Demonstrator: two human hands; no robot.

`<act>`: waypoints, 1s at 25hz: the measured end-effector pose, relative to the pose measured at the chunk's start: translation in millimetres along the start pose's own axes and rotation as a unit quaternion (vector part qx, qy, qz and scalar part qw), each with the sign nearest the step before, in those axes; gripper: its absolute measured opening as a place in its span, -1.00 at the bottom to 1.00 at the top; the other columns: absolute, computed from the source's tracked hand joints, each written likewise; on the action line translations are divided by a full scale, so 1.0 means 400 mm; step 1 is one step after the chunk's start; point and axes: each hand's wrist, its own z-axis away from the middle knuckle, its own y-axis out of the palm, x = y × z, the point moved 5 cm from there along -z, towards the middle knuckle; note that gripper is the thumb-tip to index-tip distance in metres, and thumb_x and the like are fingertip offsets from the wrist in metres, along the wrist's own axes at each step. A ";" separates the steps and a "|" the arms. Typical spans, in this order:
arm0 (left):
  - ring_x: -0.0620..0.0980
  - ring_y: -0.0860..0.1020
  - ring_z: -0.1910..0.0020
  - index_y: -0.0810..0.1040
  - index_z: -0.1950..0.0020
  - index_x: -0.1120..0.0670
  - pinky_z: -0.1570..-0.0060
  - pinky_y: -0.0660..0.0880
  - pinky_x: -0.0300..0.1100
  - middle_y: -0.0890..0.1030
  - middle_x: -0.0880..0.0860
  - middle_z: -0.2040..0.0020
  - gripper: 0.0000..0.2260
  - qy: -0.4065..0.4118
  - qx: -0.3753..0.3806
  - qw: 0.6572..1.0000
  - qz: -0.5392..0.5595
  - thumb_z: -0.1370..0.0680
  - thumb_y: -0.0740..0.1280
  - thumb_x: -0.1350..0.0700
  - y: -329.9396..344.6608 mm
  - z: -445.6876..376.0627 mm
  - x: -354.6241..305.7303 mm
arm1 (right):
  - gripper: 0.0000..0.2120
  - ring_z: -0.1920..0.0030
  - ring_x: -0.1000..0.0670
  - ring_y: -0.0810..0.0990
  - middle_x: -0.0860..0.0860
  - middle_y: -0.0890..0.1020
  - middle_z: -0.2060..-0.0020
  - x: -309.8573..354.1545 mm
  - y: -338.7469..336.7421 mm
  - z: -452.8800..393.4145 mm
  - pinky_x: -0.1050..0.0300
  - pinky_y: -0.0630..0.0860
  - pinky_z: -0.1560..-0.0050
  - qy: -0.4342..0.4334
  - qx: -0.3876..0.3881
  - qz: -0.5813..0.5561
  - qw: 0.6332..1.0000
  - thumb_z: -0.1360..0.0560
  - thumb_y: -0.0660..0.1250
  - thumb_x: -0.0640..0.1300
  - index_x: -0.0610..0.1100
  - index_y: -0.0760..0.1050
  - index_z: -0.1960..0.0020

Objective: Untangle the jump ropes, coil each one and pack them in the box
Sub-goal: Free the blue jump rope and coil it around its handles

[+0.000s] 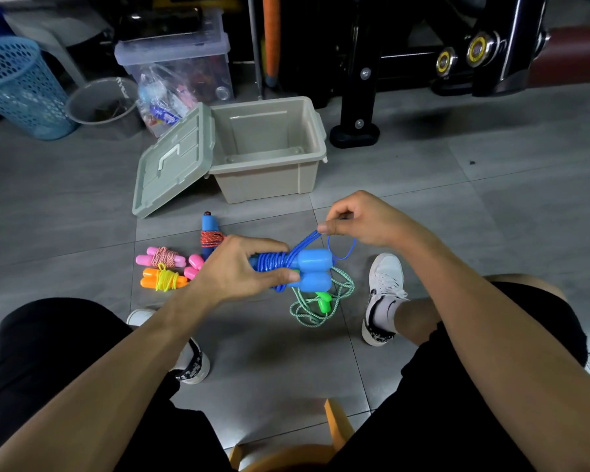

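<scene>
I see a blue mesh basket far left, a grey bucket beside it, then a clear lidded storage tub of clutter. Black gym equipment stands on the grey tiled floor.

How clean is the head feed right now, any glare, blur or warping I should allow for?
Head view: wide-angle bend curves the floor tile lines near the edges; the back of the room is dim, with glints on the black machine; the floor under the stool shows a bright reflection; left hand, right hand and blue rope read sharp, with soft shadows.
</scene>
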 end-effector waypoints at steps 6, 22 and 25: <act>-0.10 0.54 0.45 0.69 0.07 -0.02 0.59 0.42 -0.31 0.65 -0.03 0.32 -0.84 -0.123 -0.142 0.938 0.292 -0.43 0.40 -0.04 -0.029 0.009 0.008 | -0.79 0.38 0.21 0.48 0.08 0.62 0.39 -0.033 0.067 -0.002 0.33 0.41 0.27 0.027 0.022 -0.047 0.998 -0.57 0.35 -0.09 0.00 0.62 0.24; 0.06 0.39 0.43 0.58 0.06 -0.12 0.39 0.26 -0.19 0.34 -0.06 0.49 -0.52 0.001 -0.021 0.961 -0.275 -0.41 0.11 -0.45 0.041 -0.023 -0.009 | -0.89 0.25 0.09 0.53 0.08 0.60 0.30 0.113 0.029 0.050 0.09 0.47 0.20 -0.091 -0.015 0.151 0.984 -0.50 0.40 -0.02 -0.05 0.61 0.13; 0.03 0.36 0.45 0.59 0.19 -0.09 0.41 0.32 -0.17 0.40 -0.03 0.49 -0.65 0.024 -0.017 0.977 -0.213 -0.42 0.29 -0.36 0.035 -0.015 -0.017 | -0.87 0.34 0.22 0.51 0.13 0.60 0.38 0.064 0.010 0.032 0.38 0.38 0.30 -0.051 -0.007 0.086 0.995 -0.40 0.52 -0.02 -0.06 0.62 0.21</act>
